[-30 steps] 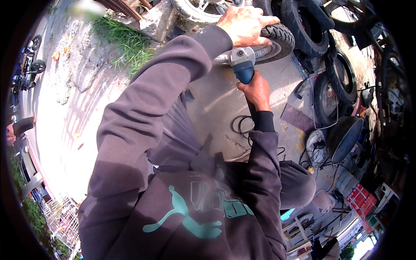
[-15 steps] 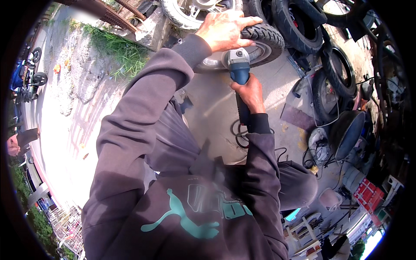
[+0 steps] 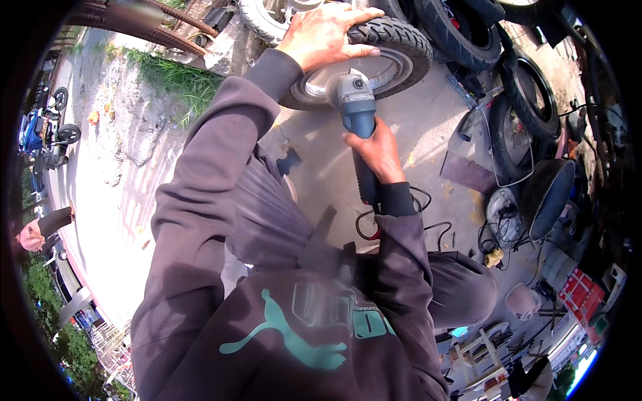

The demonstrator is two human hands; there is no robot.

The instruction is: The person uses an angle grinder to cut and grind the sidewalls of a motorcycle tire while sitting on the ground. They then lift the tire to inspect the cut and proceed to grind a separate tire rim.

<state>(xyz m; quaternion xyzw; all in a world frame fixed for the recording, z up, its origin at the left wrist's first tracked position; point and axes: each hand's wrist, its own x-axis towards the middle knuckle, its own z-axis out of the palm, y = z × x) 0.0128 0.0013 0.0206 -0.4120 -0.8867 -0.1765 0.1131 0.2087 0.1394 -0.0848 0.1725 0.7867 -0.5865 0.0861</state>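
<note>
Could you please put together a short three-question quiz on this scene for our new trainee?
1. True or false: the left hand rests on top of the tyre.
2. What does the right hand grip?
A) a hammer B) the blue angle grinder C) a brush
3. Fill in: the grinder's head meets the wheel at its silver ____.

Key: 1 true; 2 B; 3 rim.

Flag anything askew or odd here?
Nothing damaged or spilled. The left hand presses on a tyred wheel lying flat on the concrete while the right hand holds the blue angle grinder at its rim. The grinder's black cord lies looped by the knees.
</note>
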